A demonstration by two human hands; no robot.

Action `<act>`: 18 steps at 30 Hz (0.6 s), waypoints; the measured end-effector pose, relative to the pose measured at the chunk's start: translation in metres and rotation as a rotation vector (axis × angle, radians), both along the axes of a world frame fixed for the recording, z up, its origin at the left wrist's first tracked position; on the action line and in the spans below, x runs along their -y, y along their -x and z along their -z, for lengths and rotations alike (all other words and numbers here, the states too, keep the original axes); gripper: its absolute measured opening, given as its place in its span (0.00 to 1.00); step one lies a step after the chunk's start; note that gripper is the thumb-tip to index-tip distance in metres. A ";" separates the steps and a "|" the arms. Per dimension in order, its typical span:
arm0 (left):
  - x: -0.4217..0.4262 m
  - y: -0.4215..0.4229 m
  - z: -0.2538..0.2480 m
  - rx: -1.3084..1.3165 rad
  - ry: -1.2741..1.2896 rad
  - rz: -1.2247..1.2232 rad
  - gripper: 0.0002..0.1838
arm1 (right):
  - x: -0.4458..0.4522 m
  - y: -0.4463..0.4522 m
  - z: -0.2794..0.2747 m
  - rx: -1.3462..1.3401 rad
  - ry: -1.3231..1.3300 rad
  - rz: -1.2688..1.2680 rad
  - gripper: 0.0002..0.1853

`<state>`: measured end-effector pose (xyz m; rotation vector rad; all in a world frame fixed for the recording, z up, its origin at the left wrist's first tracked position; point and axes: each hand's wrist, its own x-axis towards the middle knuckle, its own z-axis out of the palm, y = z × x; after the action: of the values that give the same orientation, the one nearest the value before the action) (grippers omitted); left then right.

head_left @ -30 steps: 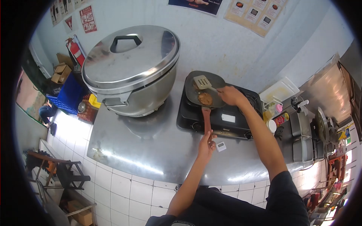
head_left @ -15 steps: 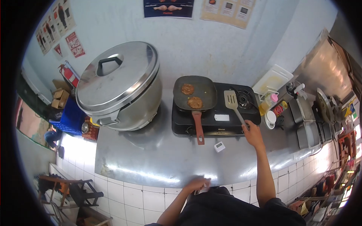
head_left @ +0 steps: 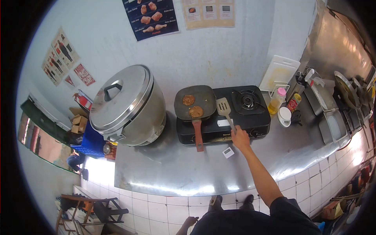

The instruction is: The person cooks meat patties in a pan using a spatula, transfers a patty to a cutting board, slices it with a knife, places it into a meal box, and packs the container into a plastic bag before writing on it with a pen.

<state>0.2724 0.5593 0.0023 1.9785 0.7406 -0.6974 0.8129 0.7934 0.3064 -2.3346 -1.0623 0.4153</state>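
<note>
My right hand [head_left: 240,138] is closed around the handle of a beige slotted spatula [head_left: 223,107]. The spatula's blade is over the black gas stove [head_left: 239,122], close to the right side of a square frying pan [head_left: 203,94]. Two browned patties [head_left: 195,112] lie in the pan, one behind the other. Its reddish-brown handle points toward me, past the stove's front edge. My left hand [head_left: 190,221] hangs low beside my body, below the counter edge, with its small visible fingers loosely extended and no object seen in them.
A large lidded metal pot [head_left: 133,105] stands left of the stove. A white timer [head_left: 228,152] lies on the steel counter [head_left: 168,172]. To the right are an oil bottle [head_left: 277,101], a can [head_left: 293,102], a kitchen scale [head_left: 284,116], a cutting board [head_left: 279,73] and metal containers [head_left: 333,127].
My right hand has carried the spatula left, from near the right burner toward the pan. My left hand has dropped lower and left. The camera view has shifted.
</note>
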 end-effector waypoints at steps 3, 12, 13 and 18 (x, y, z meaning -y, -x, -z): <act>0.027 -0.006 -0.013 0.015 0.018 -0.094 0.20 | 0.005 -0.002 0.018 -0.050 -0.010 -0.033 0.23; 0.083 -0.201 -0.034 -0.140 0.122 -0.840 0.24 | 0.187 -0.035 0.048 -0.192 -0.475 -0.373 0.42; 0.096 -0.230 -0.044 -0.102 0.108 -0.867 0.26 | 0.231 -0.042 0.054 -0.184 -0.517 -0.367 0.40; 0.162 -0.339 -0.002 -0.115 0.011 -0.375 0.29 | 0.470 -0.091 0.129 -0.227 -0.444 -0.139 0.35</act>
<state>0.6116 0.3971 0.0039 1.7323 1.1378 -0.5878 0.9042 0.3236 0.1771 -1.7868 -1.0813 0.4338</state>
